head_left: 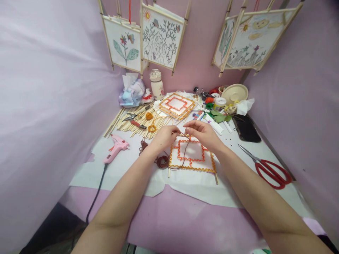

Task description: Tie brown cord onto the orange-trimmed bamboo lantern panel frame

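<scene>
My left hand (pixel 165 137) is closed in a pinch on a thin brown cord (pixel 183 160), above the top left corner of a square stick frame (pixel 192 168). Yellow wavy cord runs along the frame's outer edge, and an orange one forms the inner shape. Just across from it, my right hand (pixel 203 134) hovers over the top right corner, fingers stretched and slightly apart, with the brown cord passing close to its fingertips. A coil of brown cord (pixel 162 162) lies at the frame's left side, partly behind my left forearm.
Left of the hands lie a pink glue gun (pixel 116 149), pruning shears (pixel 134 121) and many thin sticks (pixel 124 131). Behind is a second decorated frame (pixel 177 103) and a bottle (pixel 157 84). Red-handled scissors (pixel 272 173) and a phone (pixel 246 127) lie right. Picture lanterns (pixel 161 38) hang above.
</scene>
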The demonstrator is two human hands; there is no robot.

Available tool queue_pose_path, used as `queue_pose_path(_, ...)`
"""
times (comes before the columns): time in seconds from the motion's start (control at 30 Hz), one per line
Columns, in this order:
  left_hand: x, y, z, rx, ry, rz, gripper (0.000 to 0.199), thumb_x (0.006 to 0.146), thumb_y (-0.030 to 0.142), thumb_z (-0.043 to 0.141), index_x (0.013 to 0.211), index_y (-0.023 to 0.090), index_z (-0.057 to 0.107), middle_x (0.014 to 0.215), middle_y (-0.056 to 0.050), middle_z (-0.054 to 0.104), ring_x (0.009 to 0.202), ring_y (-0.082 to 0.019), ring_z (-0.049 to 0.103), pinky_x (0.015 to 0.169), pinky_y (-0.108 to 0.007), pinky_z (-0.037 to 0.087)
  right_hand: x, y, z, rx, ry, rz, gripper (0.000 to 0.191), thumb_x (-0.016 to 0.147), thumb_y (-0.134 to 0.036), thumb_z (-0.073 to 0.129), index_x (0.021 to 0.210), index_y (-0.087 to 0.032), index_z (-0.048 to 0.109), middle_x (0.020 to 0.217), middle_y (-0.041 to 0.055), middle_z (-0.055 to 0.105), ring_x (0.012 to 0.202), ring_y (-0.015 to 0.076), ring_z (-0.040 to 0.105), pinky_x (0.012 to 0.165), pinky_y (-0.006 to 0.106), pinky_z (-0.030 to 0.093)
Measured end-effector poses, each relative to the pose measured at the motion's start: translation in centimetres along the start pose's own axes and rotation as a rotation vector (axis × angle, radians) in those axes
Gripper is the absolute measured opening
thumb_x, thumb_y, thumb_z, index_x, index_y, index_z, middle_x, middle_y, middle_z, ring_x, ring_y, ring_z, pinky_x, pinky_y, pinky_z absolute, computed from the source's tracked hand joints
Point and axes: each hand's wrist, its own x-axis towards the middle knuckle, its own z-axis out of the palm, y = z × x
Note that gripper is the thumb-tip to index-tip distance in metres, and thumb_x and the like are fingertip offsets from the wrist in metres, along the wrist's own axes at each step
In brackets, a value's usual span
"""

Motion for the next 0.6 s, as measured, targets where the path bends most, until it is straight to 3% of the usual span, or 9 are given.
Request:
queue_pose_path(0.13,0.0,0.2,-0.8,-0.005,0.059,0.013,0.020,0.083,0.018,0.051,0.089,0.018,0.071,0.090,-0.004,0.072,0.085,-0.018,0.064,0.080,-0.030,0.046,0.5,1.1,-1.1,-0.290,0.120,-0.038,0.014,0.081,-0.030,0.061,0.087,-0.019,0.067,0.082,0.0027,0.068,0.076,0.0158,0.060,0.074,0.032,0.047)
queue_pose_path(0.27,-0.2,0.8,-1.4,-0.046,0.054,0.046,0.019,0.084,0.020,0.053,0.090,0.019,0.071,0.092,-0.003,0.072,0.087,-0.019,0.064,0.081,-0.031,0.047,0.7,2.7,-1.7,-0.568,0.104,-0.039,0.015,0.081,-0.021,0.059,0.092,-0.020,0.069,0.092,0.0050,0.068,0.079,0.0179,0.059,0.078,0.034,0.046)
queue_pose_path(0.43,-0.6,1.9,-2.1,-0.293,-0.018,0.116,0.018,0.084,0.021,0.054,0.092,0.019,0.070,0.098,-0.004,0.072,0.091,-0.017,0.065,0.086,-0.031,0.049,0.9,4.3,-1.3,-0.682,-0.019,-0.116,0.028,0.081,-0.019,0.063,0.108,-0.022,0.069,0.100,0.0076,0.063,0.095,0.0218,0.057,0.087,0.036,0.043)
queue_pose_path(0.6,-1.1,2.7,-3.1,-0.539,-0.049,0.203,0.014,0.083,0.020,0.058,0.088,0.016,0.070,0.104,-0.007,0.070,0.099,-0.018,0.065,0.092,-0.033,0.049,1.0,4.8,-0.9,-0.679,-0.064,-0.153,0.016,0.082,-0.020,0.062,0.094,-0.023,0.072,0.091,0.0053,0.064,0.091,0.0203,0.058,0.083,0.034,0.043)
